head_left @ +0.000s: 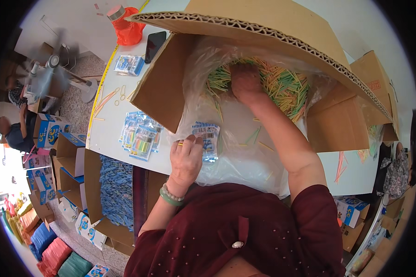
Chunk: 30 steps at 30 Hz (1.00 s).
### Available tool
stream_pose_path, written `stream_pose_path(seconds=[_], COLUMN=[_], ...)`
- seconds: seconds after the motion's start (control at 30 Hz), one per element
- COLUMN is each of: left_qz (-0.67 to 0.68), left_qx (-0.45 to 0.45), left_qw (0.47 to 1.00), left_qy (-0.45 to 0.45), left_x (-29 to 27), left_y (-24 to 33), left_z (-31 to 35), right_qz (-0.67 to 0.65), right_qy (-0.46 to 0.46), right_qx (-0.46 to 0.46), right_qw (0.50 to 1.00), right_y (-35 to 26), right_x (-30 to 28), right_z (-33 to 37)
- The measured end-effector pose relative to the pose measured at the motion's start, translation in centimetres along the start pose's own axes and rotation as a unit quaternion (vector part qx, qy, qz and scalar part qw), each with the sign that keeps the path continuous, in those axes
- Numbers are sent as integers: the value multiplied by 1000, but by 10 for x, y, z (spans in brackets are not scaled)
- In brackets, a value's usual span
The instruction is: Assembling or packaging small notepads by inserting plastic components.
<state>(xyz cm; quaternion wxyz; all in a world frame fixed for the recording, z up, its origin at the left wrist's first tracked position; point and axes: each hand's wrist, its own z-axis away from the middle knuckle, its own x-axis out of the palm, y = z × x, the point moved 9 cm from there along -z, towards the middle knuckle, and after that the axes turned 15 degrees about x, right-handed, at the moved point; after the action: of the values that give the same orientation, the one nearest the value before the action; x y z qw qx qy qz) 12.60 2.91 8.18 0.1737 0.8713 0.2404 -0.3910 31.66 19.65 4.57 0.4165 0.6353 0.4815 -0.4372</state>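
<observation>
With its fingers closed, my left hand pinches the edge of a small blue-and-white clear packet over the white table. My right hand reaches into a big cardboard box lying open toward me. It is among a heap of thin yellow, green and pink sticks, and its fingertips are hidden there. A clear plastic liner spreads out of the box onto the table, with a few loose sticks on it. Left of my left hand lies a pile of filled packets showing coloured sticks.
A phone, a stack of packets and a red-wrapped bottle stand at the far left. Rubber bands lie near the table edge. Below is a carton full of blue packets. A fan and other people are farther left.
</observation>
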Motion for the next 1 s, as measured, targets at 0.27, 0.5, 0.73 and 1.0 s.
stream_pose_path(seconds=[0.27,0.5,0.73,1.0], left_qz=[28,29,65,397], left_qx=[-11,0,-30,-159], left_qw=[999,999,997,900], left_qy=[-9,-14,-4,87], left_x=[10,14,14,30], left_y=[1,3,1,12], left_z=[3,-4,-12,-52], right_qz=[-131,-236,-251,-564], right_qy=[-101,21,75,-215], right_qx=[40,86,96,137], right_qw=[985,968,960,786], right_y=[48,79,106,50], right_x=[20,-8,-35,-10], right_z=[-7,-7,0,144])
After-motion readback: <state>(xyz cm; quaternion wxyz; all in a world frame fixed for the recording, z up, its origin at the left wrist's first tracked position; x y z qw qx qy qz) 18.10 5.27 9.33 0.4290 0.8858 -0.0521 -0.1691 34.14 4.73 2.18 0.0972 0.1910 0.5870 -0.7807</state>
